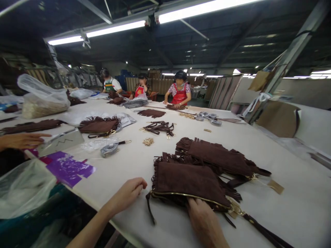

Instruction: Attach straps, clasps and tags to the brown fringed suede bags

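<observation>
Near fringed clutch [186, 177], dark brown, is laid flat on the white worktable [126, 165]. Long axis is set left to right, right end angled slightly toward the person; the gold-toned zipper [181, 195] edge is faced to the person, and fringe is spread along the far edge and left end. Zip tassel [150, 208] is hung at the clutch's left end; wrist strap [261, 227] is attached at its right end and trailed rightward, toward the person. Right hand [204, 217] is tucked under the zipper edge; fingertips are hidden, so whether anything is grasped cannot be told. Left hand [131, 193] is held just off the clutch's left end, released, fingers loosely bent. Second fringed clutch [217, 158] is laid right behind the near one, slightly right, roughly parallel, with a kraft tag [276, 186] at its right. Farther beyond the near clutch, brown straps [159, 128] are heaped; left of it, a coiled gray strap [109, 150] and, well apart, a purple plastic sheet [68, 168] are placed. Past that sheet, a co-worker's hand [26, 140] is seen. Three co-workers [179, 93] are positioned at the table's far side from the clutch. Room is lit by fluorescent tubes [207, 10] overhead; a metal post [292, 55] is stood beyond the clutch, right.
</observation>
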Action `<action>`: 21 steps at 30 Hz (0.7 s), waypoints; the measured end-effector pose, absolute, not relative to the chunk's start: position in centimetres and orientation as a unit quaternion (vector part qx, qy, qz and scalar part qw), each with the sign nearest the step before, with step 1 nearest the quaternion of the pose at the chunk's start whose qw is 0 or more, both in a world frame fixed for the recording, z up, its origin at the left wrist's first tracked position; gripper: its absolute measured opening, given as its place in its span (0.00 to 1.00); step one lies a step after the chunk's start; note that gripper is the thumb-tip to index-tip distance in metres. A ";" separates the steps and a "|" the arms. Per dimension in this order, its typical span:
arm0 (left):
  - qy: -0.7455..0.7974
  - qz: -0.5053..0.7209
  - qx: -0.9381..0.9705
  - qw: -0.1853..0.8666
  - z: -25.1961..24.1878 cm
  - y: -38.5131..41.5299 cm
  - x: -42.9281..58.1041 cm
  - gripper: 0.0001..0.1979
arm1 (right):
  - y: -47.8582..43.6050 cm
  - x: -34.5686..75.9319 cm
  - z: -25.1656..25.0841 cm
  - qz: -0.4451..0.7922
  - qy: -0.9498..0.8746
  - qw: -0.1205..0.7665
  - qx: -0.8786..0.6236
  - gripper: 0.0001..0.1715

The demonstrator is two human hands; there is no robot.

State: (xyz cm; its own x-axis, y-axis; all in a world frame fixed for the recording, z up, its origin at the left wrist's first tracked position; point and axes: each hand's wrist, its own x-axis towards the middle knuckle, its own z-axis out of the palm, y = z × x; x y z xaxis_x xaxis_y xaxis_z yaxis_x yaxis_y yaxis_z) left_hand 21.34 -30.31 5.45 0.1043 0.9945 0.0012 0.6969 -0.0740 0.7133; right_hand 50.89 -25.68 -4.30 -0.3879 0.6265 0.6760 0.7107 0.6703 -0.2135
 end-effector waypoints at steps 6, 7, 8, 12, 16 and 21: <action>0.564 0.265 0.712 0.323 2.4 -30.7 22.4 0.20 | -31.6 45.5 -0.8 0.022 -0.870 0.335 -0.362 0.15; 0.563 0.272 0.711 0.322 2.0 -30.5 22.7 0.20 | -32.2 44.3 -0.7 0.047 -0.860 0.335 -0.382 0.16; 0.561 0.276 0.710 0.323 1.7 -30.4 22.9 0.20 | -32.5 43.1 -0.7 0.059 -0.849 0.334 -0.405 0.16; 0.544 0.266 0.706 0.369 1.4 -30.1 23.2 0.14 | -32.9 40.0 -2.0 0.054 -0.828 0.321 -0.456 0.25; 0.546 0.278 0.687 0.391 1.6 -30.7 23.8 0.10 | -33.3 37.6 -3.5 -0.004 -0.798 0.306 -0.519 0.36; 0.531 0.314 0.659 0.430 1.2 -31.0 24.4 0.08 | -32.8 36.7 -3.8 -0.107 -0.778 0.382 -0.487 0.20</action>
State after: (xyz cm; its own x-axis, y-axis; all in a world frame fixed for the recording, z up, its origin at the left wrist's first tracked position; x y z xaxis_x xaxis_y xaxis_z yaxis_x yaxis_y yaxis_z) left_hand 24.36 -30.95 1.23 0.2397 0.9699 -0.0427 0.4300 -0.0666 0.9004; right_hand 36.70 -32.83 -3.76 -0.2338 0.6766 0.6983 0.8401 0.5021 -0.2053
